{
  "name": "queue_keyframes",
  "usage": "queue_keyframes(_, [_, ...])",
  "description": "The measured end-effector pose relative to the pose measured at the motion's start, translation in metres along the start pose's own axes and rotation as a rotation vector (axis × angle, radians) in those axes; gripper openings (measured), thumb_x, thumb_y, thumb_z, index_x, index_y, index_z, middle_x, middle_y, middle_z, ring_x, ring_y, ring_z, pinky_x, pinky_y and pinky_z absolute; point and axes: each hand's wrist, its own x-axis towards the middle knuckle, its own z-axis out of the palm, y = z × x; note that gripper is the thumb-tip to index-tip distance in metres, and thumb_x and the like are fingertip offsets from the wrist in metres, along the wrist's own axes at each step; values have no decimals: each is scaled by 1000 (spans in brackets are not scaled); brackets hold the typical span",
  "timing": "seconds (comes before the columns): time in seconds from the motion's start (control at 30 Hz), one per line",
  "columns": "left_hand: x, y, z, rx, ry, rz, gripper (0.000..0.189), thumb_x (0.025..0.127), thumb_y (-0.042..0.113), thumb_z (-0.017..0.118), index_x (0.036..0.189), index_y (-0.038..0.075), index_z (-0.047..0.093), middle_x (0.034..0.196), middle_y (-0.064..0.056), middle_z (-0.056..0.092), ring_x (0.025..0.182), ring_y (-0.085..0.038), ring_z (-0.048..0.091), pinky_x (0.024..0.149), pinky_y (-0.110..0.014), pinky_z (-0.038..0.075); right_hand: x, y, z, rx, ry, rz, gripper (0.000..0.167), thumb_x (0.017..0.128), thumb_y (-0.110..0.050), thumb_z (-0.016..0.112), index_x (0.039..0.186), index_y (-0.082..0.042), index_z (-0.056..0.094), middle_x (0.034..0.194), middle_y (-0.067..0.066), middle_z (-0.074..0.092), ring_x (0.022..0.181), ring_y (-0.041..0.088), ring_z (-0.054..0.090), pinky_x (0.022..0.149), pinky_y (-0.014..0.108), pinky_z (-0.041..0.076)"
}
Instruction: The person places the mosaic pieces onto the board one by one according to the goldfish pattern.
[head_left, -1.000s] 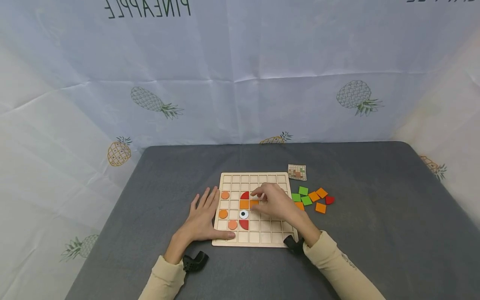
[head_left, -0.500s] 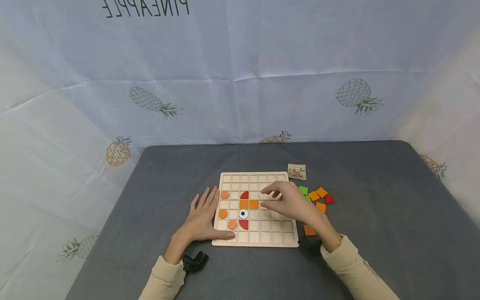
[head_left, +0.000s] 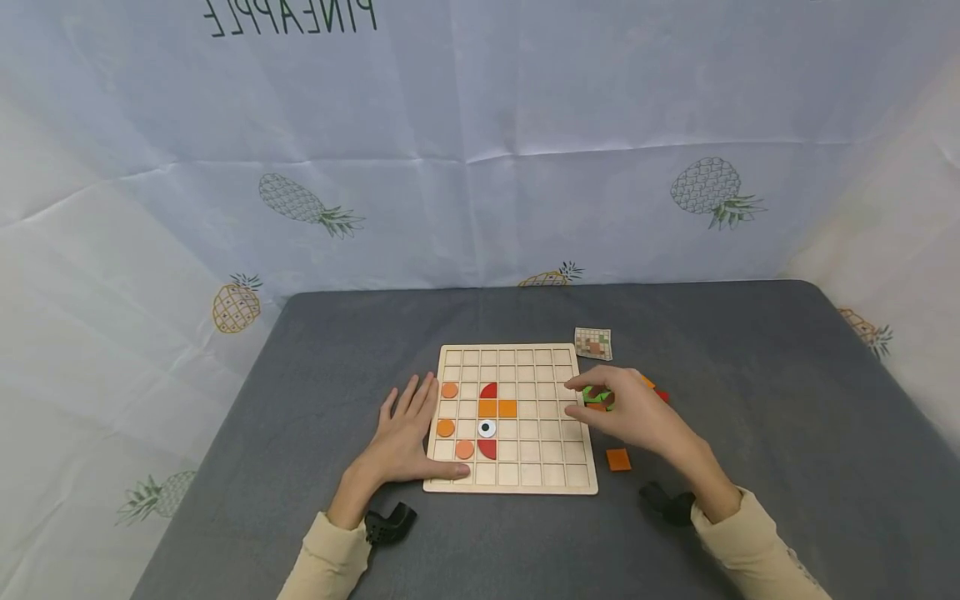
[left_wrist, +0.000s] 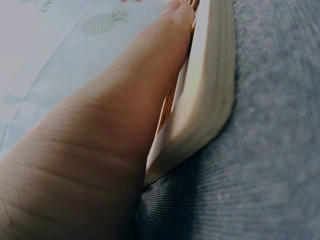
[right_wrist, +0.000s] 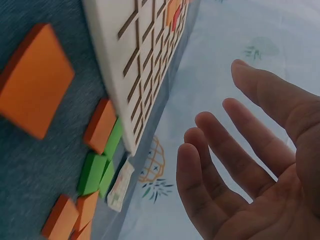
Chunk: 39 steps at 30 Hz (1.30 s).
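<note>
A wooden grid board [head_left: 540,454] lies on the dark table. My left hand [head_left: 405,437] rests along its left edge, fingers straight, thumb lying on the front left corner. My right hand [head_left: 633,408] is raised over the board's right edge; the right wrist view shows its fingers loosely bent and holding nothing. In the grid sit two orange square tiles [head_left: 507,408] side by side, two red quarter-round tiles [head_left: 488,450], a white eye disc [head_left: 487,428] and three orange-toned discs [head_left: 446,427]. Green tiles [right_wrist: 92,172] and loose orange tiles [right_wrist: 37,82] lie right of the board, partly hidden by my right hand in the head view.
A small pattern card [head_left: 593,343] lies by the board's far right corner. One loose orange square [head_left: 618,460] is near the front right. A black wrist camera [head_left: 390,523] is worn on each wrist. Behind the table hangs a pineapple-print cloth [head_left: 480,208].
My right hand has drawn back rightward from the middle of the grid to its right edge, uncovering the second orange square. My left hand has stayed in place.
</note>
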Motion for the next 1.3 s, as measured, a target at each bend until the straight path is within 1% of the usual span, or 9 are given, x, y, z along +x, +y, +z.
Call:
queue_keyframes(0.2, [-1, 0, 0, -2, 6, 5, 144, 73, 71, 81, 173, -2, 9, 183, -23, 5, 171, -49, 1, 132, -74, -1, -10, 14, -3, -14, 7, 4, 30, 93, -15, 86, 118, 1, 81, 113, 16, 81, 90, 24, 74, 76, 36, 63])
queue_keyframes(0.33, [-1, 0, 0, 0, -1, 2, 144, 73, 71, 81, 173, -1, 8, 184, -22, 5, 171, -48, 1, 132, -74, -1, -14, 23, -4, -33, -6, 11, 32, 92, -16, 88, 118, 2, 82, 115, 17, 82, 92, 24, 75, 76, 35, 63])
queue_keyframes(0.4, [-1, 0, 0, -2, -6, 0, 144, 73, 72, 81, 174, -1, 8, 184, -22, 4, 171, -48, 0, 132, -74, -1, -15, 28, -4, -41, -15, 16, 32, 92, -16, 88, 118, 2, 82, 115, 17, 82, 91, 24, 75, 75, 32, 62])
queue_keyframes(0.57, [0, 0, -1, -3, -11, -6, 145, 73, 72, 81, 174, 0, 7, 184, -22, 3, 171, -48, -1, 132, -74, -1, -15, 35, -3, -47, -44, 35, 32, 91, -14, 88, 119, 1, 82, 113, 16, 82, 87, 19, 73, 70, 25, 56])
queue_keyframes(0.7, [0, 0, -1, -1, -6, -3, 145, 73, 72, 81, 174, 0, 7, 184, -22, 4, 171, -48, 0, 132, -74, -1, -15, 38, -3, -48, -60, 48, 33, 91, -14, 88, 119, 0, 81, 113, 16, 81, 87, 17, 71, 69, 24, 54])
queue_keyframes(1.0, [0, 2, -1, -7, -6, -1, 145, 73, 72, 81, 174, 1, 6, 184, -21, 3, 171, -47, 0, 132, -74, -1, -14, 39, -2, -76, -68, 74, 35, 90, -14, 88, 120, 2, 81, 116, 18, 80, 91, 21, 71, 73, 27, 56])
queue_keyframes(1.3, [1, 1, -2, 1, -12, -8, 145, 73, 72, 82, 174, 2, 5, 184, -21, 3, 172, -47, -1, 133, -73, -1, -16, 41, -1, -86, -79, 87, 34, 88, -13, 90, 119, 0, 82, 110, 13, 79, 91, 20, 69, 74, 28, 56])
